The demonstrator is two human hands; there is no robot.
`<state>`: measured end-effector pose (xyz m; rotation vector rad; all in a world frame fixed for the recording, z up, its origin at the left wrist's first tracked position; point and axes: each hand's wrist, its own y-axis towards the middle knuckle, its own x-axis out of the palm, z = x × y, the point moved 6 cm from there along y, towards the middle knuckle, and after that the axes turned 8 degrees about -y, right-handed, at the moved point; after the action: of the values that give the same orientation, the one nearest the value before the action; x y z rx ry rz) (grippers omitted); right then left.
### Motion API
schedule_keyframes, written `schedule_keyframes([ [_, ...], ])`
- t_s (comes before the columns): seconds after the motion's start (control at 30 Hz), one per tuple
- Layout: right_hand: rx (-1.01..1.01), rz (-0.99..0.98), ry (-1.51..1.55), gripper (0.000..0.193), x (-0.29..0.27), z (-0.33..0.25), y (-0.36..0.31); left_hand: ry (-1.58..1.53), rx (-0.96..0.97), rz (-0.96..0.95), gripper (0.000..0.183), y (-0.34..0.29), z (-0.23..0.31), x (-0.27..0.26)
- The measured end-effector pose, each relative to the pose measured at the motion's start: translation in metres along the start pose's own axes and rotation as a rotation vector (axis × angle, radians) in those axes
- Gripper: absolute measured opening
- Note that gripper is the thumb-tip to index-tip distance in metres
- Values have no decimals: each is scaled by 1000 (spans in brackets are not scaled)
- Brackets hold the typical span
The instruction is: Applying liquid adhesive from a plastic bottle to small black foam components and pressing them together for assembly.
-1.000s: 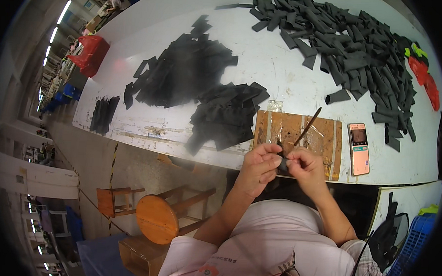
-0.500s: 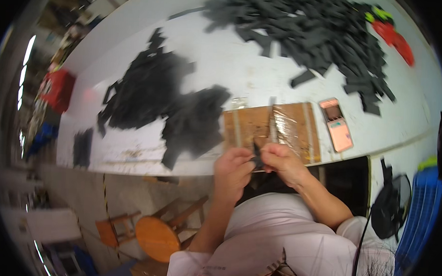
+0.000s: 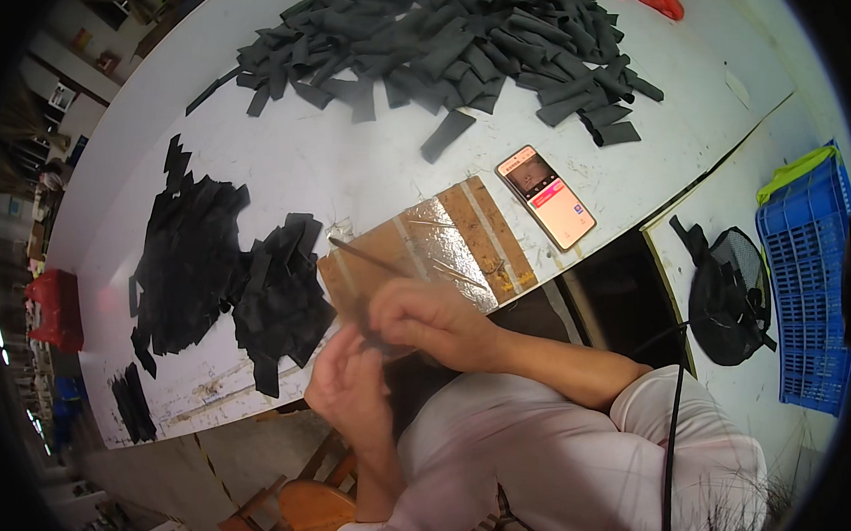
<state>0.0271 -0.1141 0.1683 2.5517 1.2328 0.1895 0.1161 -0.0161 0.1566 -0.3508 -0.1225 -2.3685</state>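
Close together over the near edge of the board, my left hand (image 3: 349,386) and my right hand (image 3: 442,325) have their fingers curled in. Between them is a small black fabric piece (image 3: 375,339), blurred by motion and mostly covered by the fingers. Both hands seem to pinch it. Just beyond lies a brown board (image 3: 489,235) with strips of clear tape, and a thin dark bar (image 3: 364,255) crosses its left part. To the left are two heaps of flat black pieces, a larger heap (image 3: 188,265) and a smaller heap (image 3: 282,292).
A big pile of dark grey fabric tubes (image 3: 454,44) covers the far side of the white table (image 3: 325,180). A lit phone (image 3: 547,197) lies right of the board. Farther right are a black mesh bag (image 3: 728,298) and a blue crate (image 3: 805,282). An orange stool (image 3: 315,512) stands below the table.
My view has turned to the right, so table and piles appear shifted left. Both hands stay together around the black piece; the right hand now lies more across the board's near edge.
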Motion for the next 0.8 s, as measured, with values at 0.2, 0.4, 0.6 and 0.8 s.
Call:
schedule_keyframes([
  [0.2,-210,67,-319,8,0,-17,-3,356,494,116,13,0,17,13],
  [0.4,-16,75,-304,12,-4,-4,-5,-254,34,-29,13,11,-8,1],
  [0.6,122,-24,11,16,-3,-2,-3,-888,-358,-253,28,11,-8,11],
  [0.8,-20,-191,62,16,7,-46,8,-1200,-334,-409,34,5,14,35],
])
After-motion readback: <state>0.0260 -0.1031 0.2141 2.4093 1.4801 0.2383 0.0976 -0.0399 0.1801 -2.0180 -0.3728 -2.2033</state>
